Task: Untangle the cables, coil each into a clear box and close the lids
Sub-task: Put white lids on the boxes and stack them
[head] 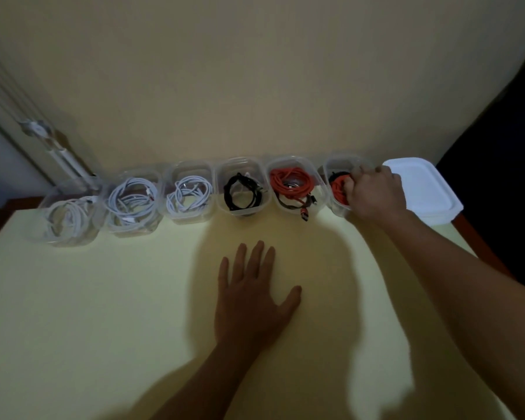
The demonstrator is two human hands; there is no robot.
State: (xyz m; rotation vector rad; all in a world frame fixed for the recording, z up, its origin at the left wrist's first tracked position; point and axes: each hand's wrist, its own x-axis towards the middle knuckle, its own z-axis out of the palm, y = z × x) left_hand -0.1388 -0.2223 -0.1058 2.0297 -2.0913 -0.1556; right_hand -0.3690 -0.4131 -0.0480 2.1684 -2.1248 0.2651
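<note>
The right hand (375,192) gripped the red cable (337,190) with curled fingers (350,185) in the rightmost box (335,165); its loops likely needed pressing below the rim. The left hand (252,295) lay open on the table (103,298).

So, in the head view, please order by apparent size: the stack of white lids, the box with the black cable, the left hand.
1. left hand, but it is nearer the camera, so this is unsure.
2. stack of white lids.
3. box with the black cable.
</note>
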